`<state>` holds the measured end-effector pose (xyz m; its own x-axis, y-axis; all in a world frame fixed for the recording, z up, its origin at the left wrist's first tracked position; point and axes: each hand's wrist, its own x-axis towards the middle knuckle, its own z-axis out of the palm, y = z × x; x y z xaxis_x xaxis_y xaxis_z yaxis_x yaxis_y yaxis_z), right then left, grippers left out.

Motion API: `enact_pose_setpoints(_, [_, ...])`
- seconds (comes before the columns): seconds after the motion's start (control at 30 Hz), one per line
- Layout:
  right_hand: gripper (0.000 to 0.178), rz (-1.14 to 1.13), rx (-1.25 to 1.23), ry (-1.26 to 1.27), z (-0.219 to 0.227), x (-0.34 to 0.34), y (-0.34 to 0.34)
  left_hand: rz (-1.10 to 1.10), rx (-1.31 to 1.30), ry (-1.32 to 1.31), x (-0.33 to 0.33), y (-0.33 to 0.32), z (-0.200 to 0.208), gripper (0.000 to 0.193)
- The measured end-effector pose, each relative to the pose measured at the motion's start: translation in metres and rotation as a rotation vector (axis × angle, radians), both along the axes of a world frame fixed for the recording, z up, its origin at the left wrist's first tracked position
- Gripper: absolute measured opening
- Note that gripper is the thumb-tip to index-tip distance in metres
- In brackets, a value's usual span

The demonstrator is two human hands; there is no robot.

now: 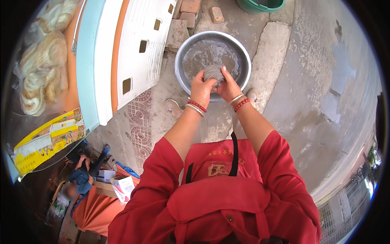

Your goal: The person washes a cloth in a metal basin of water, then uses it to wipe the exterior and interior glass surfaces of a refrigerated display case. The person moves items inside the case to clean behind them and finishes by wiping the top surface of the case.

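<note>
A round metal basin [245, 61] stands on the ground in front of me, with rippling, cloudy water [203, 53] in it. Over its near side, both my hands are closed round a bunched grey cloth [213, 73]. My left hand [200, 87] grips the cloth from the left, its thumb pressed across the front. From the right, my right hand [228, 85] wraps it, fingers partly hidden behind the bundle. The cloth looks wet and squeezed into a ball. Red bead bracelets and silver bangles circle both wrists.
A white panel [140, 28] with square holes rises at left, beside bagged bread-like food [42, 69]. Bricks [188, 19] and a green tub [260, 5] lie beyond the basin. Another person [83, 179] is at lower left, near a cardboard box [106, 188]. My shoes [174, 107] flank the basin's near side.
</note>
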<state>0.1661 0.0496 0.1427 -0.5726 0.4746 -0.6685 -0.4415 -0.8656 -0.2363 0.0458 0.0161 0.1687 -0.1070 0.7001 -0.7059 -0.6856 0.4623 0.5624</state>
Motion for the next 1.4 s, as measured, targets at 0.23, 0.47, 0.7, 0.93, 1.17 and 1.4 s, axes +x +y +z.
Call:
enact_pose_setpoints(0.23, [0.05,0.069,0.025,0.011,0.039,-0.012,-0.01,-0.384,0.442,1.032,0.016,-0.025,0.027,0.06])
enact_pose_setpoints(0.47, [0.035,0.233,0.014,-0.014,0.089,0.01,0.009,-0.804,0.44,1.382,-0.001,-0.044,0.09,0.065])
enact_pose_setpoints(0.7, [0.007,0.388,-0.068,-0.138,0.134,0.028,0.029,-0.546,0.672,1.068,-0.029,-0.047,0.154,0.069])
enact_pose_setpoints(0.93, [0.014,0.887,0.225,-0.265,0.187,0.015,0.029,-0.928,1.016,1.788,-0.029,-0.024,0.194,0.069])
enact_pose_setpoints(1.17, [0.021,1.02,0.365,-0.396,0.242,0.008,0.022,-1.14,0.967,1.809,-0.025,-0.003,0.216,0.041])
enact_pose_setpoints(1.4, [0.04,1.165,1.596,-0.995,0.227,0.0,0.024,-1.109,0.744,1.921,-0.013,0.005,0.211,0.022])
